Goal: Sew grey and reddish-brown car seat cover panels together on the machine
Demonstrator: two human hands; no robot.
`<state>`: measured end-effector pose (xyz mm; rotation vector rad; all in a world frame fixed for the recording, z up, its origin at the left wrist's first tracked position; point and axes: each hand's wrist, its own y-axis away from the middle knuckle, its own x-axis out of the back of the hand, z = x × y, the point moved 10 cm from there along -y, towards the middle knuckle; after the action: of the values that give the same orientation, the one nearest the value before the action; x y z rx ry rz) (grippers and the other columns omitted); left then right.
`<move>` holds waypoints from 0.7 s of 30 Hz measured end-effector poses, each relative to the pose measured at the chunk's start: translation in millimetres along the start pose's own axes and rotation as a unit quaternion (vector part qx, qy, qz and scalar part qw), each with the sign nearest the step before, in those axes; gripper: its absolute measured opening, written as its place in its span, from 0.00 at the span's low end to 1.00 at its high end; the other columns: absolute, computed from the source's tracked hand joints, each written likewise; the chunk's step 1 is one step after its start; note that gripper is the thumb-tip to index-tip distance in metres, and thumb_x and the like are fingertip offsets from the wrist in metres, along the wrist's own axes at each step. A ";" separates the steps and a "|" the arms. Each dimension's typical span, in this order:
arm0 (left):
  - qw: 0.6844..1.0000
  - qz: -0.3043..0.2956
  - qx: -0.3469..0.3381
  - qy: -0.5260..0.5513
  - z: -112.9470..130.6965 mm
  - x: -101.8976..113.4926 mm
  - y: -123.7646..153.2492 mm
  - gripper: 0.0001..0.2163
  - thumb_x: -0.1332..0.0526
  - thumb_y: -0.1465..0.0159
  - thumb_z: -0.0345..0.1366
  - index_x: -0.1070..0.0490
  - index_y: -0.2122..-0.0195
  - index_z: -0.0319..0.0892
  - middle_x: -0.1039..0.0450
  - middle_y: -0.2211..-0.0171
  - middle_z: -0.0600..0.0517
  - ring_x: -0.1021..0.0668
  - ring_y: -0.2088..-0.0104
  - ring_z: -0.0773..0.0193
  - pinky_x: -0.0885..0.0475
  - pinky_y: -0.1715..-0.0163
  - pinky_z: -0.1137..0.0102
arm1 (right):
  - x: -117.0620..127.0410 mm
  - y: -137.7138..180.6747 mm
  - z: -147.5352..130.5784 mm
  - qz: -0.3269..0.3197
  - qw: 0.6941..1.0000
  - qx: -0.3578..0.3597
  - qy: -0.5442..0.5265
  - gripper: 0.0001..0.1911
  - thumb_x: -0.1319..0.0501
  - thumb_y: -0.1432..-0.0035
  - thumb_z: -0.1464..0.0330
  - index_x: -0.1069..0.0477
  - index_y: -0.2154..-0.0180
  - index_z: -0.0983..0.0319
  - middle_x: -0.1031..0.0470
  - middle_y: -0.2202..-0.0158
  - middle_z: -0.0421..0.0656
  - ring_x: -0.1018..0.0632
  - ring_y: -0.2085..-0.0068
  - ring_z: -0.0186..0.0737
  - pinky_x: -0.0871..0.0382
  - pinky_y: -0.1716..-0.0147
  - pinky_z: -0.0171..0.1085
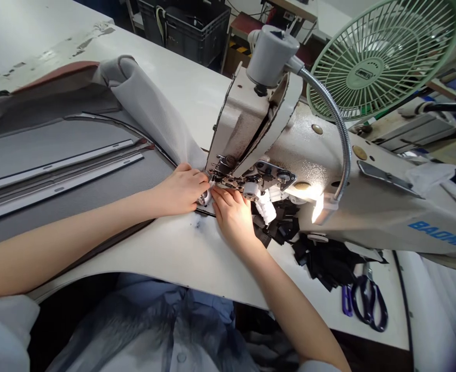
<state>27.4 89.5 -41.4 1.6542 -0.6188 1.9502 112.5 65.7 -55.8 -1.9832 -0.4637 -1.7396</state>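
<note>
My left hand [185, 190] is closed on the edge of a large grey fabric piece [135, 181], just left of the sewing machine's [247, 119] needle area. My right hand [233, 214] sits close beside it, fingers together and pinching the fabric edge by the presser foot. Its fingertips are partly hidden under the machine head. Dark binding runs along the curved edge of the piece, and a paler mesh part [154, 113] folds up behind my left hand. Two white strips [61, 188] lie along the fabric at left.
Black fabric scraps [328, 258] are heaped under the machine arm, with dark-handled scissors [369, 302] and a purple tool [347, 300] near the table's right edge. A lit lamp [324, 209] hangs on a flexible neck. A green fan [367, 72] and grey crate [189, 36] stand behind.
</note>
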 end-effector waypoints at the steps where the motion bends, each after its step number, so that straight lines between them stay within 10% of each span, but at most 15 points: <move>1: 1.000 0.002 -0.002 -0.001 0.2 0.0 -0.4 0.14 0.40 0.46 0.26 0.28 0.57 0.41 0.24 0.55 0.45 0.23 0.53 0.50 0.36 0.50 0.55 | 0.8 0.0 0.0 0.003 1.000 -0.001 -0.001 0.19 0.50 0.27 0.68 0.30 0.40 0.60 0.27 0.39 0.47 0.28 0.43 0.47 0.39 0.51 0.43; 21: 1.000 0.004 -0.026 -0.012 4.2 1.8 -2.6 0.07 0.41 0.44 0.27 0.27 0.65 0.41 0.22 0.59 0.47 0.24 0.55 0.52 0.37 0.52 0.55 | -1.7 1.1 1.9 -0.006 0.999 -0.033 0.014 0.19 0.51 0.28 0.69 0.30 0.41 0.60 0.24 0.47 0.49 0.28 0.50 0.46 0.41 0.55 0.44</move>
<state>32.1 89.0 -38.9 1.6490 -0.6810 1.9062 114.4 65.9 -57.7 -2.0030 -0.4135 -1.8094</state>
